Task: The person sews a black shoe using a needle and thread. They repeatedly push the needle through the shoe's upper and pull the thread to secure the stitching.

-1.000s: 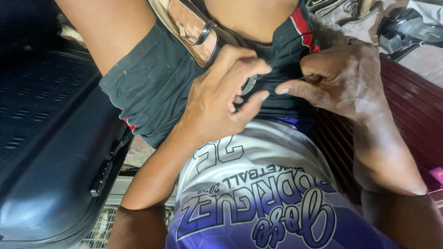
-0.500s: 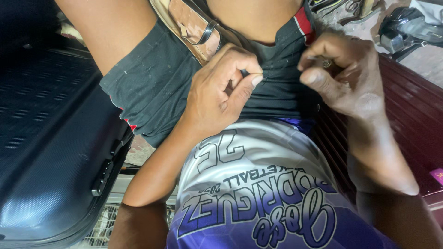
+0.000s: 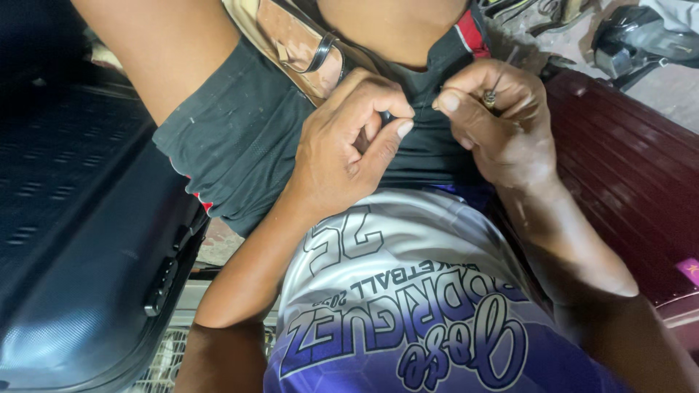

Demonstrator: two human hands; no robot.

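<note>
I look down at my lap, where black shorts (image 3: 240, 138) and a white and purple jersey (image 3: 408, 291) show. My left hand (image 3: 349, 149) pinches a small black piece (image 3: 389, 115) between thumb and forefinger; what the piece is cannot be made out. My right hand (image 3: 502, 124) is curled just to its right, fingertips almost touching the left ones. It grips a thin metal needle-like tool (image 3: 501, 78) that sticks up past the knuckles. A brown leather strap with a metal buckle (image 3: 309, 51) lies just above both hands.
A black hard-shell suitcase (image 3: 80, 240) with a combination lock fills the left side. A dark red ribbed case (image 3: 626, 175) lies at the right. A dark machine part (image 3: 630, 40) and clutter sit at the top right. A metal grate (image 3: 171, 360) shows below.
Both hands have moved up and closer together. My right hand has closed into a fist around the thin tool, and my left fingers have tightened into a pinch.
</note>
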